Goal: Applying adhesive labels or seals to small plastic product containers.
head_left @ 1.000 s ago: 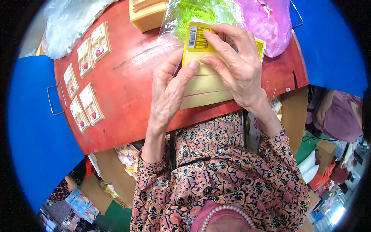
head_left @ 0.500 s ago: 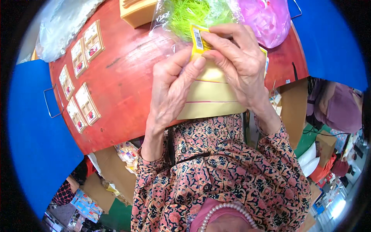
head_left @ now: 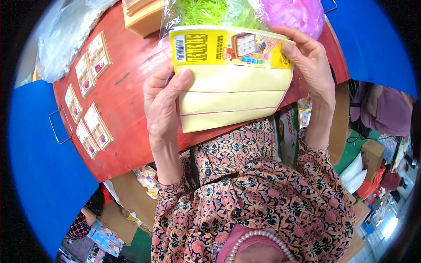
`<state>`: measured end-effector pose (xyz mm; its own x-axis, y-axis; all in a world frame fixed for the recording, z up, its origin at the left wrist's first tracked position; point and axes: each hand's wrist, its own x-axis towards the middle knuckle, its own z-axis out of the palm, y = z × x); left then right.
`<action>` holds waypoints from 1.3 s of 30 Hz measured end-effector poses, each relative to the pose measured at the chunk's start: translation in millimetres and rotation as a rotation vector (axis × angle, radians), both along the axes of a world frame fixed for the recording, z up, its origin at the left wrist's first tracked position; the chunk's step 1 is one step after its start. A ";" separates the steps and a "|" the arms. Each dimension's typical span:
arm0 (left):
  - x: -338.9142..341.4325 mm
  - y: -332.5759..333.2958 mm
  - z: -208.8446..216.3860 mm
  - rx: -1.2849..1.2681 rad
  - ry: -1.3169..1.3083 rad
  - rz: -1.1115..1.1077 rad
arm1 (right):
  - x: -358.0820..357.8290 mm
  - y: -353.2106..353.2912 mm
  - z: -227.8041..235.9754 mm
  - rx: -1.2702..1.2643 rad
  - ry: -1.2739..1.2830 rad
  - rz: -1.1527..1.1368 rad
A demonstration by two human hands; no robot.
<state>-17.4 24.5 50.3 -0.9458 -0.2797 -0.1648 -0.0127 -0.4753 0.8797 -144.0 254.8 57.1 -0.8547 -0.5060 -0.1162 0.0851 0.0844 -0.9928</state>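
A pale yellow printed card sheet is held up in front of me, with dark pink lines across its lower part. Along its top edge runs a bright yellow band with a barcode and a picture. My left hand grips the sheet's left edge, thumb on the front face and fingers hidden behind. At the upper right corner, my right hand pinches it between thumb and fingers. The sheet hangs over the near part of the red table, slightly curved.
Several small wooden trays with red pictures lie on the table's left side. Beyond the sheet are a bag of green shredded filler, a pink plastic bag, a peach-coloured box and a clear bag of white stuff.
My hands have moved apart, the right one going right and the left one left. The yellow band, bent up between my fingers before, now lies spread out and faces me.
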 end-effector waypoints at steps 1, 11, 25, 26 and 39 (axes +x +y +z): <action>-0.1 -2.3 -1.8 -0.001 0.013 -0.003 | 0.2 0.3 -1.5 0.001 -0.001 -0.004; 6.6 -3.3 0.0 0.087 0.018 0.087 | 5.0 -17.6 -12.3 -0.290 -0.145 -0.081; 9.3 0.9 7.0 -0.188 -0.034 0.042 | 20.6 -30.4 -10.8 0.559 0.931 -0.250; 10.0 2.4 8.3 -0.189 -0.039 0.047 | 21.7 -34.8 0.7 0.555 0.927 -0.244; 6.1 21.2 23.3 -0.406 -0.015 -0.058 | 53.6 -73.6 19.4 0.419 1.043 0.008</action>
<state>-11.2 45.7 73.6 -0.9602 -0.2714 -0.0659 -0.0434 -0.0879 0.9952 -90.4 181.2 76.5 -0.6303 -0.6009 0.4915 -0.7727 0.4247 -0.4717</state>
